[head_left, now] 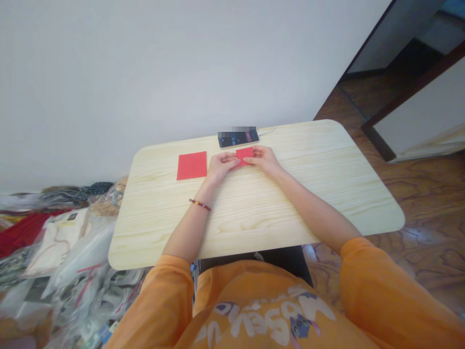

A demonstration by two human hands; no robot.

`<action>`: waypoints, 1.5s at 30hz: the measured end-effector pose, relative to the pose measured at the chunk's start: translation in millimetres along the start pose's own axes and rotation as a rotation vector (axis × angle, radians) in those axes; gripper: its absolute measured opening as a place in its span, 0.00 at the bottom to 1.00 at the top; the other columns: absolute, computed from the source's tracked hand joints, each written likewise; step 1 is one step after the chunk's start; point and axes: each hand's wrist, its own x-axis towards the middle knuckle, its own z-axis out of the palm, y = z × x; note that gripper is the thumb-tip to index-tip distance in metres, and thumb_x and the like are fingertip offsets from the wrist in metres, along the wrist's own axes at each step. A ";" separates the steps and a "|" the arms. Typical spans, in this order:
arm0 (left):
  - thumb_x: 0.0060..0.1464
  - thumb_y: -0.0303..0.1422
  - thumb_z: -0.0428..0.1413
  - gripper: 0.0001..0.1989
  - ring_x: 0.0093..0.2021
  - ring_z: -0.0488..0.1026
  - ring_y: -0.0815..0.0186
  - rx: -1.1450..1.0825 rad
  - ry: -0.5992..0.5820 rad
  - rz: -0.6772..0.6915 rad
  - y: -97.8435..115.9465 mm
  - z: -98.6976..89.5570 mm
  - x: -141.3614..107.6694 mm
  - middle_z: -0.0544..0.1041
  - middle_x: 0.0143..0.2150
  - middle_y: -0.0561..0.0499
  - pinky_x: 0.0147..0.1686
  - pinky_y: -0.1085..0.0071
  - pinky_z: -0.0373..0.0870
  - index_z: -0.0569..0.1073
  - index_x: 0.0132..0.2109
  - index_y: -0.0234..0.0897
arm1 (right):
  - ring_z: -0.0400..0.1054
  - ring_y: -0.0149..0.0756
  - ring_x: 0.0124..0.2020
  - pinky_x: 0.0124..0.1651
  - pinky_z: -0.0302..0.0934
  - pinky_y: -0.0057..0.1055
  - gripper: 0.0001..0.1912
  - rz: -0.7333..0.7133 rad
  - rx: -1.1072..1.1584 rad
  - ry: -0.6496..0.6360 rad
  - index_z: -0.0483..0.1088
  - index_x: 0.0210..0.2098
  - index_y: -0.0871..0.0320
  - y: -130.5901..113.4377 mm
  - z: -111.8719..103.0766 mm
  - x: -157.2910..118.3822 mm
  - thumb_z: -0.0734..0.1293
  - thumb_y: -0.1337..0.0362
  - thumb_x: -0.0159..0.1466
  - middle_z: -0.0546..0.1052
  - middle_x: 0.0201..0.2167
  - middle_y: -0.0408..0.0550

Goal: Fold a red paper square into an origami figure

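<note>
Orange sleeves [156, 305] lead to both hands' fingers [228, 160] pinching a red paper square [244, 154].

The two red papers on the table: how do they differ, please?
The red square lies flat and untouched, while the red piece is held between the left hand and right hand. The red square looks larger than the red piece, which may be folded. Both share one bright red colour.

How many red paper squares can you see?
2. One red paper square lies flat on the pale wooden table, left of the hands; the other square is held between the left hand and right hand.
</note>
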 end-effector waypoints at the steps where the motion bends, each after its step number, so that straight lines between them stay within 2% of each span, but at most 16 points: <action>1: 0.31 0.32 0.69 0.18 0.26 0.74 0.70 0.017 0.007 0.007 0.0 0.2 0.2 0.78 0.26 0.51 0.33 0.71 0.74 0.77 0.34 0.32 | 0.70 0.32 0.28 0.28 0.64 0.27 0.24 -0.002 -0.010 -0.007 0.71 0.31 0.59 0.4 0.1 0.1 0.79 0.57 0.37 0.79 0.30 0.46; 4: 0.32 0.30 0.68 0.15 0.22 0.71 0.72 0.071 0.005 0.014 1.6 1.2 -1.0 0.76 0.21 0.53 0.28 0.74 0.70 0.76 0.32 0.32 | 0.69 0.31 0.28 0.32 0.65 0.29 0.22 -0.025 -0.015 0.004 0.71 0.29 0.59 1.3 0.7 0.7 0.78 0.57 0.39 0.78 0.28 0.45; 9: 0.30 0.29 0.68 0.14 0.22 0.70 0.72 0.136 -0.066 0.018 3.6 3.4 -4.3 0.76 0.20 0.54 0.27 0.75 0.68 0.76 0.30 0.34 | 0.68 0.31 0.28 0.36 0.64 0.29 0.13 -0.093 -0.047 0.055 0.72 0.25 0.58 1.9 0.5 1.2 0.74 0.56 0.47 0.76 0.25 0.43; 15: 0.37 0.40 0.68 0.15 0.26 0.72 0.69 0.124 -0.014 0.085 -2.9 6.0 -0.5 0.78 0.27 0.48 0.31 0.71 0.70 0.77 0.29 0.33 | 0.66 0.30 0.27 0.34 0.62 0.29 0.11 -0.086 -0.111 0.004 0.71 0.25 0.59 2.2 1.3 -0.3 0.73 0.58 0.49 0.75 0.24 0.43; 21: 0.36 0.40 0.68 0.15 0.26 0.72 0.69 0.117 0.032 0.159 -5.3 4.4 1.8 0.77 0.25 0.50 0.31 0.72 0.69 0.76 0.27 0.34 | 0.66 0.29 0.26 0.34 0.62 0.28 0.09 -0.074 -0.113 0.032 0.71 0.24 0.59 -0.4 -0.5 -0.4 0.73 0.60 0.48 0.74 0.23 0.43; 27: 0.36 0.41 0.68 0.16 0.26 0.72 0.69 0.091 0.010 0.149 -3.9 -2.1 3.3 0.78 0.26 0.50 0.32 0.72 0.70 0.77 0.27 0.34 | 0.64 0.28 0.23 0.29 0.60 0.27 0.07 -0.048 -0.063 0.067 0.72 0.21 0.58 -1.8 -1.6 -0.8 0.71 0.61 0.48 0.74 0.20 0.41; 33: 0.33 0.40 0.69 0.15 0.26 0.72 0.69 0.070 0.030 0.113 -1.0 -4.0 3.1 0.78 0.25 0.50 0.31 0.72 0.70 0.77 0.27 0.33 | 0.65 0.29 0.22 0.26 0.62 0.27 0.05 0.045 0.042 0.122 0.71 0.20 0.59 -2.9 0.5 -0.3 0.71 0.64 0.46 0.74 0.19 0.43; 41: 0.32 0.39 0.68 0.15 0.26 0.72 0.69 0.032 0.023 0.082 0.3 0.4 2.2 0.77 0.25 0.51 0.31 0.72 0.71 0.76 0.26 0.33 | 0.67 0.29 0.23 0.30 0.66 0.28 0.04 0.063 0.017 0.198 0.70 0.20 0.59 -2.2 4.6 -2.3 0.69 0.66 0.48 0.74 0.20 0.42; 45: 0.31 0.38 0.68 0.14 0.26 0.72 0.70 -0.001 0.064 0.082 0.9 -3.2 3.3 0.76 0.24 0.52 0.30 0.72 0.70 0.75 0.24 0.34 | 0.68 0.29 0.21 0.30 0.66 0.28 0.04 0.076 0.054 0.224 0.71 0.20 0.60 -1.6 1.2 -0.2 0.69 0.66 0.49 0.74 0.19 0.44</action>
